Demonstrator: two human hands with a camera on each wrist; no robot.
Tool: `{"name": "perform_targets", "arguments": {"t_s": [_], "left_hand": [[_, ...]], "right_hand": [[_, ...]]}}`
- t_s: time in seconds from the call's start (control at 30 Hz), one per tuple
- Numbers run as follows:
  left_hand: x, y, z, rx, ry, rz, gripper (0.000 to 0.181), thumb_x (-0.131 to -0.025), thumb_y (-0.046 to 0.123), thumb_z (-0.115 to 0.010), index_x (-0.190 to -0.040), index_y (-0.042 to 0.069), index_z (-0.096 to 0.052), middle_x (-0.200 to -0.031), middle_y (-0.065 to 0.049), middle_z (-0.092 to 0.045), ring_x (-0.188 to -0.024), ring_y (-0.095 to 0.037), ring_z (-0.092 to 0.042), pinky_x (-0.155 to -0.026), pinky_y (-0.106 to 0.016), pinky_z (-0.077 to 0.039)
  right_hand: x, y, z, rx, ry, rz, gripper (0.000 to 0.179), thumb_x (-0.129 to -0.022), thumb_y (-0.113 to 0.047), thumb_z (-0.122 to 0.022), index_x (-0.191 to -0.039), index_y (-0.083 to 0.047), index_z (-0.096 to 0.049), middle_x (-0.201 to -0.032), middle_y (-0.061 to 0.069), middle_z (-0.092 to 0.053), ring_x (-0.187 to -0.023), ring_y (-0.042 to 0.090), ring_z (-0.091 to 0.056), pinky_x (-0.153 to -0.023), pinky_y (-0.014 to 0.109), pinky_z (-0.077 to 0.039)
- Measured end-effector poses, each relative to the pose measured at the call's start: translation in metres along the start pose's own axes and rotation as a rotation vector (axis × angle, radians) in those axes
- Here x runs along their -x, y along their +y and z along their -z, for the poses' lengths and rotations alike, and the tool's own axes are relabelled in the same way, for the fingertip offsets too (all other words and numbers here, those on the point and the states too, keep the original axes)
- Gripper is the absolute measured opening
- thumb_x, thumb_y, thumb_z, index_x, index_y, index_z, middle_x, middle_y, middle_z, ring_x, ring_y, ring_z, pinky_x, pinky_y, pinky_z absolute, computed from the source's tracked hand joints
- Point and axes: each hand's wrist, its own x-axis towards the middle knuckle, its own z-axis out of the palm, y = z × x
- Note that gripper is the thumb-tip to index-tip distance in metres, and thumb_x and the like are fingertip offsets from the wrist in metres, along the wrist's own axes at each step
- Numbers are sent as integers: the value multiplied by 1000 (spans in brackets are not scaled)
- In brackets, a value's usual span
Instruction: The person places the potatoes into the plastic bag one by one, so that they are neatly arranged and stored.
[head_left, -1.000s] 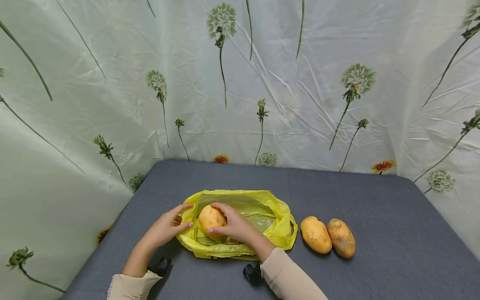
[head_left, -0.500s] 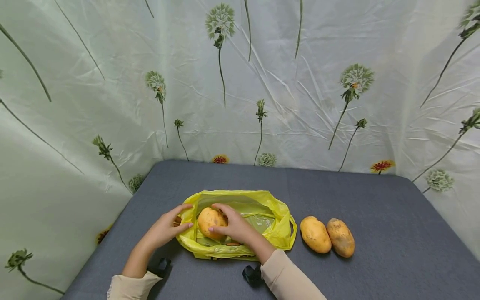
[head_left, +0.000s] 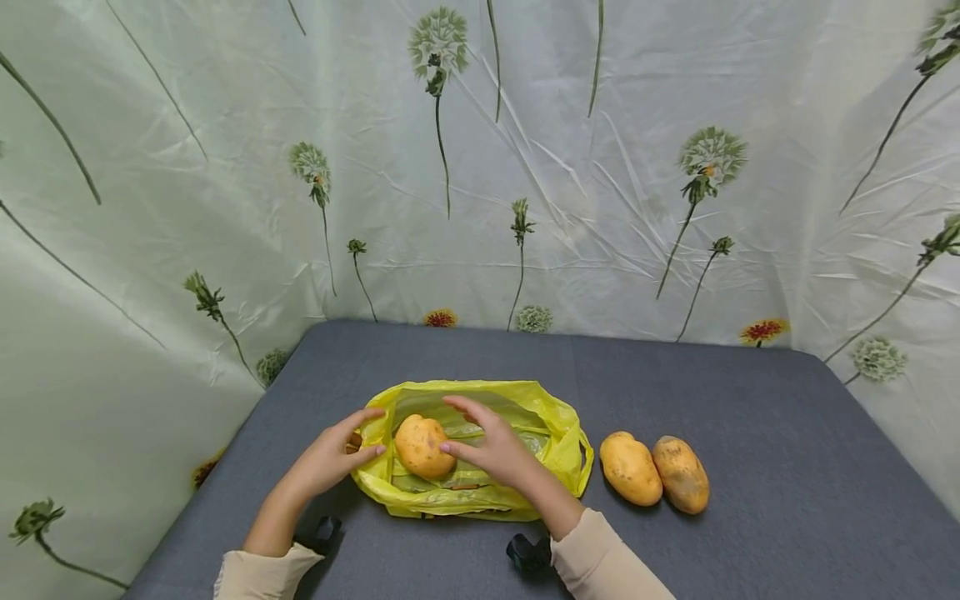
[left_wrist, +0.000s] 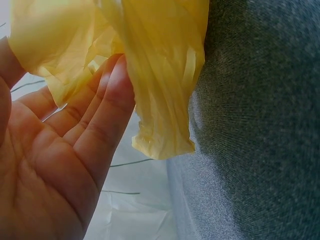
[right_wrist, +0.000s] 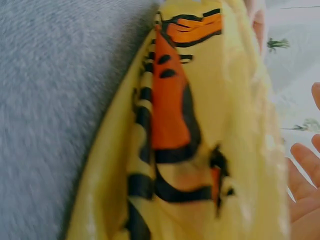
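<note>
A yellow plastic bag [head_left: 420,502] lies with its mouth spread wide on the dark grey table. Inside it, toward the left, sits a potato [head_left: 422,446]. My left hand [head_left: 327,457] holds the bag's left edge; in the left wrist view, fingers [left_wrist: 107,95] of that hand meet the thin, crumpled plastic. Over the bag's mouth, just right of the potato, is my right hand [head_left: 491,446] with fingers and thumb spread apart. Its thumb tip overlaps the potato's edge in the head view; whether they touch, I cannot tell.
Two more potatoes, one yellow [head_left: 632,468] and one browner [head_left: 681,475], lie side by side on the table [head_left: 787,467] right of the bag. A pale flower-print curtain [head_left: 570,167] hangs behind and to the left.
My right hand has let go of the potato and moved a little to the right, its fingers spreading. The potato settled slightly lower in the bag. My left hand stayed put.
</note>
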Motion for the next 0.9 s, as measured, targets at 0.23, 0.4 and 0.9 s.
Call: {"name": "perform_targets", "arguments": {"t_s": [0.23,0.4,0.9], "left_hand": [[1,0,0,7,-6,-3,54,-85,31,-62,-131,9,-43,-126,-16,-47,-87,-22,-54,-64,-33,-44],[1,0,1,5,-5,-5,53,-85,31,-62,-130,9,-44,-127,-16,-47,-88,-23,-55,-66,-35,-44],[0,1,1,3,-7,15,52,-85,30,-62,-131,10,-44,-126,-16,-47,-90,-26,-54,-65,-35,-44]], "right_hand": [[8,-5,15,39,83,68,57,-82,-23,-67,-132,-10,-44,-132,1,-45,-118,21,-42,-93,40,-35],[18,-6,27,63,126,118,56,-82,-23,-67,-132,-11,-45,-132,-1,-45,-118,19,-43,-92,41,-35],[55,0,64,170,197,100,60,-80,-21,-70,-133,-19,-43,-132,-1,-44,-119,21,-41,-91,45,-36]]}}
